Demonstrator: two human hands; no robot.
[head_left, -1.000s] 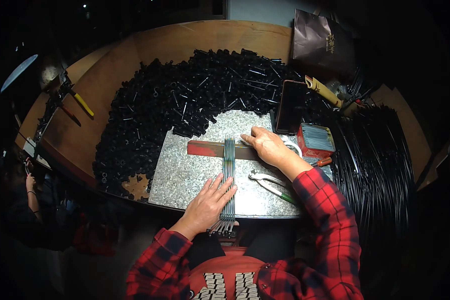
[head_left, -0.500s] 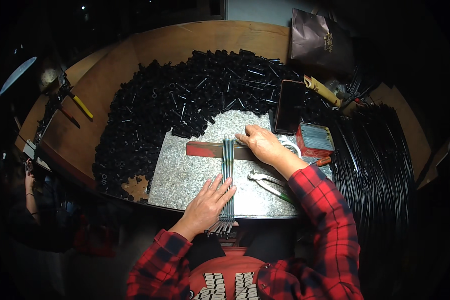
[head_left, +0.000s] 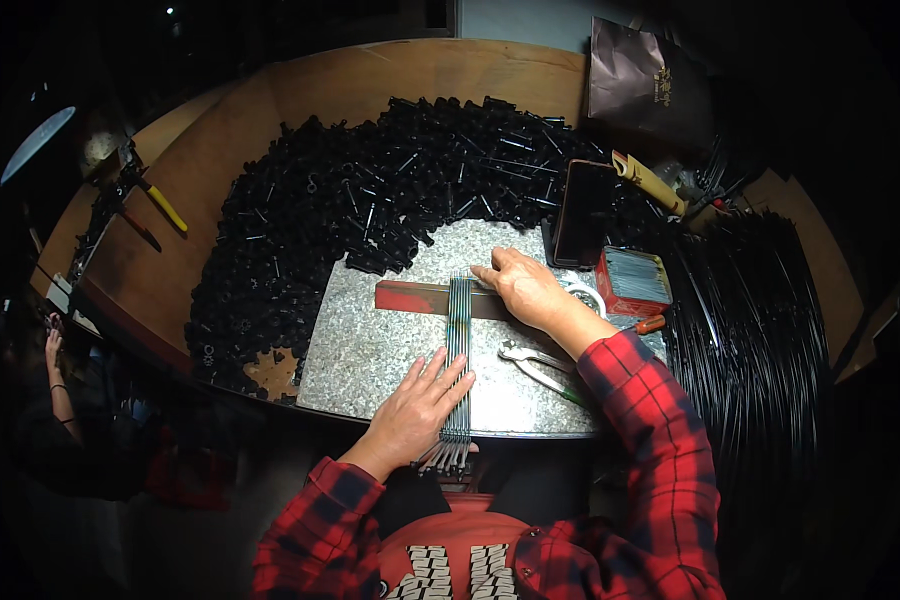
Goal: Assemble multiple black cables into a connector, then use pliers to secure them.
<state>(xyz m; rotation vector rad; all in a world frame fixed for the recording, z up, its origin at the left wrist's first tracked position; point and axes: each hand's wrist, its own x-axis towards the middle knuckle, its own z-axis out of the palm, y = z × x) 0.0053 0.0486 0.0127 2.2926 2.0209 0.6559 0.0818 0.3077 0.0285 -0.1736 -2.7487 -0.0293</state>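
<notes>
While the left hand (head_left: 415,412) in the head view is clamped on thin rods (head_left: 458,330), the right hand (head_left: 526,290) is by their far tips, can't tell if it's pinching tbh. Rods lie across a reddish bar (head_left: 407,297) on the speckled slab (head_left: 365,360).

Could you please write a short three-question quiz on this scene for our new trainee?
1. Which of the person's hands lies over the bundle of thin rods?
2. True or false: the pliers lie on the speckled slab, to the right of the rods.
3. What do the rods cross over? (a) a dark bag (b) a bar with a red end (c) a phone

Key: 1. The left hand. 2. True. 3. b.
</notes>
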